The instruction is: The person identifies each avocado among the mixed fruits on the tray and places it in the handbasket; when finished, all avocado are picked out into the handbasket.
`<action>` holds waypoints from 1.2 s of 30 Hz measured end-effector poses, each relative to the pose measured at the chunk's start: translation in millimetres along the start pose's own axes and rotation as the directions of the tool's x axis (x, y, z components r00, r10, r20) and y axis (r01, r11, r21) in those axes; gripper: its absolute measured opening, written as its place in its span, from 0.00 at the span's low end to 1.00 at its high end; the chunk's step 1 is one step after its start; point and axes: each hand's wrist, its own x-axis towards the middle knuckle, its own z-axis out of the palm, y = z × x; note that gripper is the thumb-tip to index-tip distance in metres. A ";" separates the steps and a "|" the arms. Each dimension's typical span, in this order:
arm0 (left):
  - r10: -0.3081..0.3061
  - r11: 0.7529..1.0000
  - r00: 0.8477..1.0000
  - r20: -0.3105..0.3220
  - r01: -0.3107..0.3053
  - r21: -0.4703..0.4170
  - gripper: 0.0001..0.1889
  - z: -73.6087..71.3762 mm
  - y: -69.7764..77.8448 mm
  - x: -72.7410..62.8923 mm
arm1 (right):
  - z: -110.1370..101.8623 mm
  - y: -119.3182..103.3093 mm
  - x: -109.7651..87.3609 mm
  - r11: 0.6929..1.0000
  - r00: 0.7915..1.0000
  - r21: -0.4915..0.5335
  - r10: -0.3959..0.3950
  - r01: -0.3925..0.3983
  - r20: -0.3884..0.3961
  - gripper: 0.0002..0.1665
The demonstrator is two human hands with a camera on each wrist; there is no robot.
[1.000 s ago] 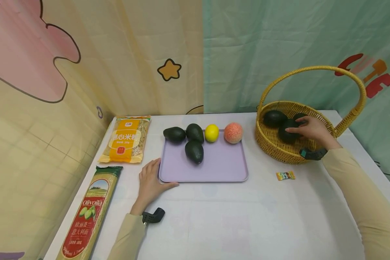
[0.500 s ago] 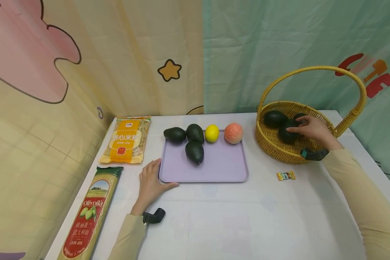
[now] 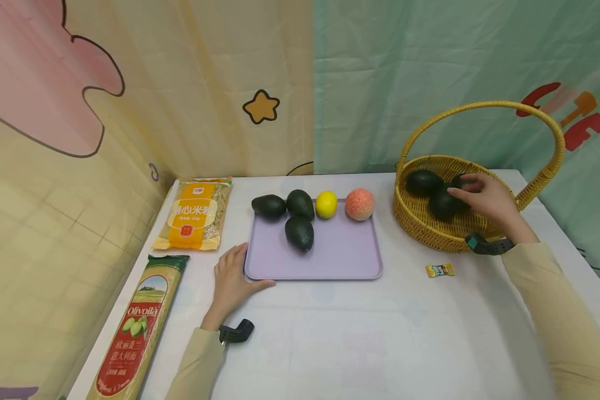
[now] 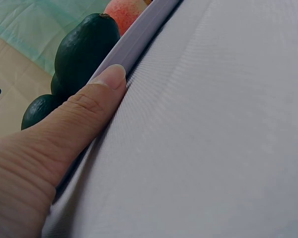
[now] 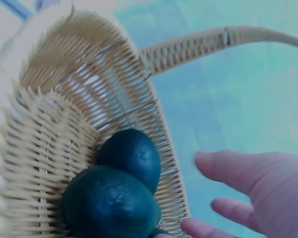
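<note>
A lilac tray [image 3: 342, 255] lies mid-table in the head view. My left hand [image 3: 232, 280] touches its front left corner, thumb along the front rim, fingers spread by the left side. On the tray are an avocado [image 3: 299, 234] in front, two avocados along the back, a yellow lemon [image 3: 326, 205] and a pinkish peach [image 3: 360, 204]. My right hand [image 3: 490, 203] hovers over the wicker basket [image 3: 417, 230] with fingers apart, nothing between them. Inside the basket sit a dark avocado [image 3: 445, 203], another avocado [image 3: 424, 183] at left, and one partly hidden behind the fingers.
At the left stand a yellow pasta bag [image 3: 192, 216] and a long spaghetti packet [image 3: 130, 333]. A small wrapped candy [image 3: 440, 270] lies in front of the basket. The basket's tall handle [image 3: 500, 104] arches overhead. A curtain [image 3: 360, 83] hangs behind the table.
My right hand has let go of the avocado in the basket and moved slightly up and to the right. The left hand and tray look the same.
</note>
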 end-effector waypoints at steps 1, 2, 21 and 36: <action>0.002 1.000 1.000 -0.002 -0.002 0.000 0.57 -0.2 0.1 -0.2 | 0.2 -2.2 -2.7 1.000 1.000 0.014 -0.006 0.006 -0.022 0.48; 0.003 1.000 1.000 -0.004 -0.003 0.002 0.57 -0.4 0.4 -0.5 | 0.4 -4.2 -5.4 1.000 0.999 0.029 -0.010 0.011 -0.044 0.47; 0.003 1.000 1.000 0.005 -0.003 -0.003 0.57 -3.2 3.0 -1.3 | 31.3 -51.4 -38.0 0.890 0.851 0.191 -0.304 0.414 -0.429 0.20; 0.003 1.000 1.000 0.010 -0.003 -0.009 0.57 -3.4 3.7 -1.0 | 77.9 -124.9 -64.4 0.730 0.733 0.212 -0.529 0.650 -0.426 0.12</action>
